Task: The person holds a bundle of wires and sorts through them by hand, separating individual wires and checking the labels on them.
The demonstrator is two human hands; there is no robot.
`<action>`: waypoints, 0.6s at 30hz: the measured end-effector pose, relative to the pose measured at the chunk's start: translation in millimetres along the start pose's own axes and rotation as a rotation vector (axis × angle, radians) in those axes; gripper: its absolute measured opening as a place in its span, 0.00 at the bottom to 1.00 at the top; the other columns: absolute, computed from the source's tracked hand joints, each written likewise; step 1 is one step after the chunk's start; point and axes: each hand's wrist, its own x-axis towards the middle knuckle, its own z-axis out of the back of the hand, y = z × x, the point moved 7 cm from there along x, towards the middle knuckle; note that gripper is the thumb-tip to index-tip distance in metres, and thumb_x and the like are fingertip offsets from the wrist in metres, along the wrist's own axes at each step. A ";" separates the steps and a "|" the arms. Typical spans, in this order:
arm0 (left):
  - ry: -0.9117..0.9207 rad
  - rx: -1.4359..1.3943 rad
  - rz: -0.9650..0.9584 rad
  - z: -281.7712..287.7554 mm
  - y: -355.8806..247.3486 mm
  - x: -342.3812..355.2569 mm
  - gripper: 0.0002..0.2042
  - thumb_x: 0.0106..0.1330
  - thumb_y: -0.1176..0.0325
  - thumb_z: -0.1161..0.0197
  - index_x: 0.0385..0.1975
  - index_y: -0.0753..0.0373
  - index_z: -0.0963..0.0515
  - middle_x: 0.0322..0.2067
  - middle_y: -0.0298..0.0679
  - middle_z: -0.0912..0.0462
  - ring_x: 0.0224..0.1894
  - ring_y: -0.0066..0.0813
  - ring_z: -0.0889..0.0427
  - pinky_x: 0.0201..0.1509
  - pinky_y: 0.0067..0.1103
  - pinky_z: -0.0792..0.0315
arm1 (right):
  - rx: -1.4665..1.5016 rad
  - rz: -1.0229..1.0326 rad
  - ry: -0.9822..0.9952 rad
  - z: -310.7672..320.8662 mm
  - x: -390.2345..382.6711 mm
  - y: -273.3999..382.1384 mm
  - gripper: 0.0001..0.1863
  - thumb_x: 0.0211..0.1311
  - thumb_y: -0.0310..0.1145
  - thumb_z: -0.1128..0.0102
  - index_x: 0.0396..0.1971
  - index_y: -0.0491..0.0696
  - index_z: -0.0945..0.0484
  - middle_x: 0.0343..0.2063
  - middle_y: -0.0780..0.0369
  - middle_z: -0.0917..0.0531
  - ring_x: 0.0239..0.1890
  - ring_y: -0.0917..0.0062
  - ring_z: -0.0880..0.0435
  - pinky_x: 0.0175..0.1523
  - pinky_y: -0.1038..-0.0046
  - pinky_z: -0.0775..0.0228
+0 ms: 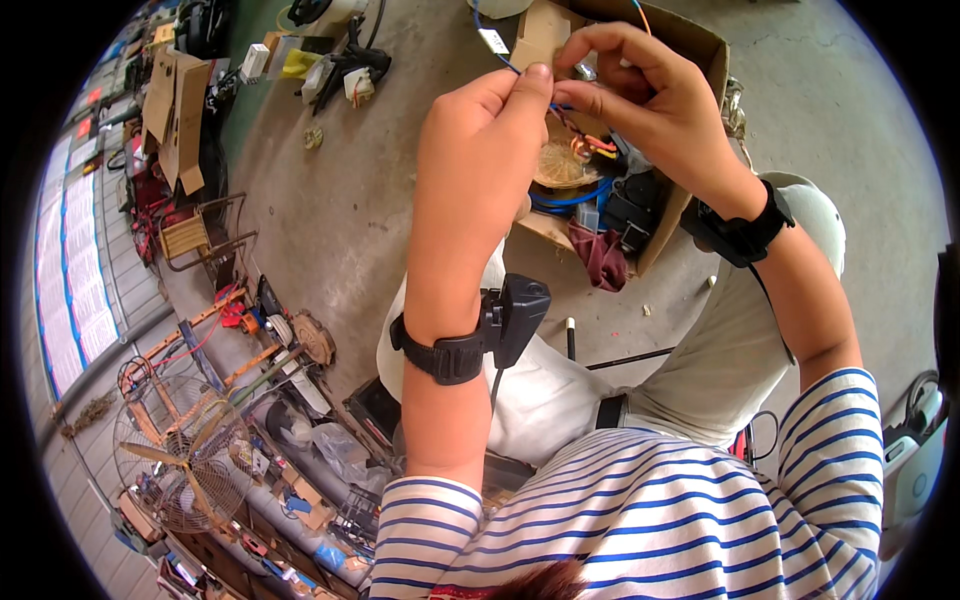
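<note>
My left hand (482,150) pinches thin coloured wires (576,127) at the top middle, its thumb pointing up. Just to its right, my right hand (665,125) has index finger and thumb curled on the same wires. A blue lead with a white label (493,41) runs up and away from them. Below my hands, an open cardboard box (652,245) holds a round tan object (560,170), blue cable (572,198), black parts (630,212) and a dark red cloth (602,260). Both wrists carry black strapped devices.
Flattened cardboard (175,110), black cables and connectors (355,70), and a small wooden seat (187,239) lie around the concrete floor (320,190). A caged fan (180,450) stands at lower left among mixed parts. My knees flank the box's near side.
</note>
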 end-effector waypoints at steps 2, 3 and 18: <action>-0.048 -0.002 -0.007 2.8 0.4 1.2 0.19 0.67 0.59 0.48 0.20 0.70 0.28 0.10 0.29 0.38 0.15 0.14 0.41 0.19 0.19 0.45 | 0.245 0.095 -0.119 1.4 2.2 1.9 0.13 0.63 0.28 0.43 0.47 0.45 0.26 0.32 0.70 0.25 0.39 0.93 0.25 0.33 0.92 0.41; -0.050 -0.001 -0.008 2.6 2.3 2.0 0.19 0.67 0.59 0.48 0.20 0.70 0.28 0.10 0.29 0.38 0.15 0.14 0.41 0.19 0.19 0.45 | 0.246 0.097 -0.119 3.5 3.6 0.4 0.13 0.63 0.28 0.43 0.47 0.45 0.26 0.32 0.70 0.25 0.39 0.93 0.25 0.33 0.92 0.41; 0.054 -0.379 0.019 -6.3 0.4 0.9 0.12 0.63 0.67 0.48 0.32 0.70 0.21 0.17 0.24 0.33 0.16 0.07 0.43 0.18 0.11 0.50 | 1.178 -0.137 0.088 2.5 9.3 12.0 0.30 0.64 0.20 0.57 0.65 0.51 0.49 0.54 0.49 0.29 0.32 0.76 0.22 0.40 0.76 0.28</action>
